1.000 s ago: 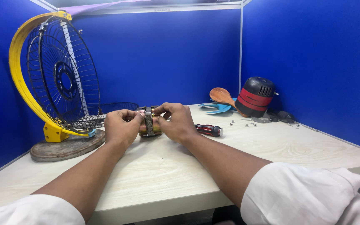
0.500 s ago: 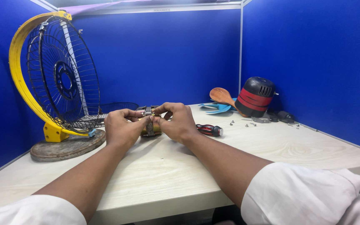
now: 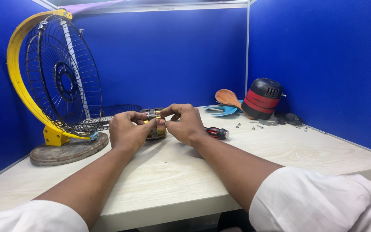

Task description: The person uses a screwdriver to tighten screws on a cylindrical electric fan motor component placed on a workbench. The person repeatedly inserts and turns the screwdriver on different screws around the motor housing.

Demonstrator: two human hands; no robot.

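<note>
At the centre of the frame, your left hand [image 3: 127, 131] and right hand [image 3: 186, 123] both close around a small motor core [image 3: 156, 124], gripping it from either side just above the pale wooden table [image 3: 280, 150]. The core looks cylindrical: a steel band across the middle, with coppery-gold windings showing below. A red-and-black screwdriver [image 3: 214, 132] lies just right of your right hand.

Both forearms stretched forward, left hand [image 3: 127, 131] and right hand [image 3: 186, 123] meeting (fingers curled), grip closed.
</note>
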